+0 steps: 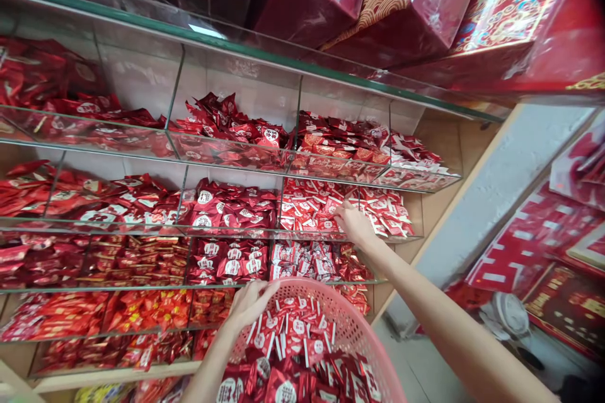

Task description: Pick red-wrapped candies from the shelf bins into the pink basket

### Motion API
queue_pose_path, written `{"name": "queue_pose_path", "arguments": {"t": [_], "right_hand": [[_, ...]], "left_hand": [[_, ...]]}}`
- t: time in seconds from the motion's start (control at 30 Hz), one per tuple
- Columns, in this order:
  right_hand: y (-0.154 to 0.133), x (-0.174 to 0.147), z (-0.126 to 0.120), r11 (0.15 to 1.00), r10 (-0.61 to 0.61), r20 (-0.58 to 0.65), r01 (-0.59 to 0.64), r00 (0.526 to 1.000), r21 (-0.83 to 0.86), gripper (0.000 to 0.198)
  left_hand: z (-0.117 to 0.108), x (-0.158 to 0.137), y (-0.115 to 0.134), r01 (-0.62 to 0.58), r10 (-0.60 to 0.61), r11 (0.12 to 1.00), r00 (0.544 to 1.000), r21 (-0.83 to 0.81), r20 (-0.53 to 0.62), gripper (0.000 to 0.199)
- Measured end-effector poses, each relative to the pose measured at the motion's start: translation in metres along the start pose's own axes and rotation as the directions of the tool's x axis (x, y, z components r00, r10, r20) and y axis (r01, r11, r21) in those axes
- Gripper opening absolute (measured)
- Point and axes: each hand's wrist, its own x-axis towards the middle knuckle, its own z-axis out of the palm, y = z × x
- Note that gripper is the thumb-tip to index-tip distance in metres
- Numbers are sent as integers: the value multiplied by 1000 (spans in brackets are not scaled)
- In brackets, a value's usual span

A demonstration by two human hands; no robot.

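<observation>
Glass shelves [227, 154] tiered with red sweet packets; your left hand [249, 303] grips the pink basket [352, 327] rim, steadying it below; your right hand [354, 223], fingers closed, pinches packets [312, 208] in the second-tier compartment.

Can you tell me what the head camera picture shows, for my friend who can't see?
A person's right hand reaches into a glass shelf bin of small red-and-white sweet packets, while the left hand holds the rim of a pink basket filled with similar packets. Red gift boxes sit on top.
</observation>
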Motion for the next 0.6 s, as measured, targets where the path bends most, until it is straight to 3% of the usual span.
{"name": "queue_pose_path", "arguments": {"t": [0.23, 0.37, 0.43, 0.5, 0.6], "right_hand": [[11, -5, -10, 970, -32, -193, 77, 981, 232, 23], [8, -27, -20, 861, 16, -288, 133, 958, 491, 20], [-1, -46, -14, 741, 12, -196, 123, 981, 660, 23], [-14, -69, 2, 593, -74, -34, 71, 997, 802, 26], [-35, -104, 41, 442, -243, 183, -59, 953, 895, 26]], "left_hand": [[4, 4, -6, -27, 27, 999, 1000, 39, -5, 60], [4, 5, -5, -27, 27, 997, 1000, 67, -3, 61], [4, 4, -4, -26, 26, 998, 1000, 65, -3, 61], [3, 4, -3, -17, 17, 998, 1000, 59, 0, 62], [4, 3, -3, 5, -6, 998, 1000, 59, 15, 63]]}}
